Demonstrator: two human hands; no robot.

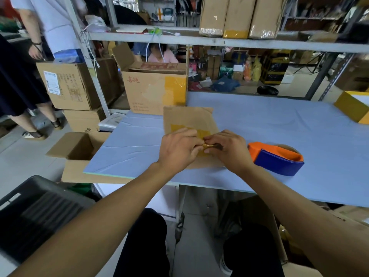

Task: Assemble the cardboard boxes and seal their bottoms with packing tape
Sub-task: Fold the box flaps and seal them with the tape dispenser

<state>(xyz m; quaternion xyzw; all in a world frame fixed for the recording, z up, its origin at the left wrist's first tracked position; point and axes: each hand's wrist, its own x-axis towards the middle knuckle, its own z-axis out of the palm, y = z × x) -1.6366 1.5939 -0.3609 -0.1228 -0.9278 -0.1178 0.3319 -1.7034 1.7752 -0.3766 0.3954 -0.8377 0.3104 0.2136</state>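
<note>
A small brown cardboard box (188,118) lies on the blue table (269,124), with yellow packing tape (180,127) stuck across its upper face. My left hand (177,149) and my right hand (229,149) meet over the box's near part. Both pinch a crumpled bit of yellowish tape (207,145) between their fingertips. An orange and blue tape dispenser (277,157) sits on the table just to the right of my right hand.
A large open carton (153,90) stands at the table's far left corner, more cartons (73,84) beside it on the floor. An open box (79,154) sits below the table's left edge. A yellow box (353,105) lies far right. A person stands at left.
</note>
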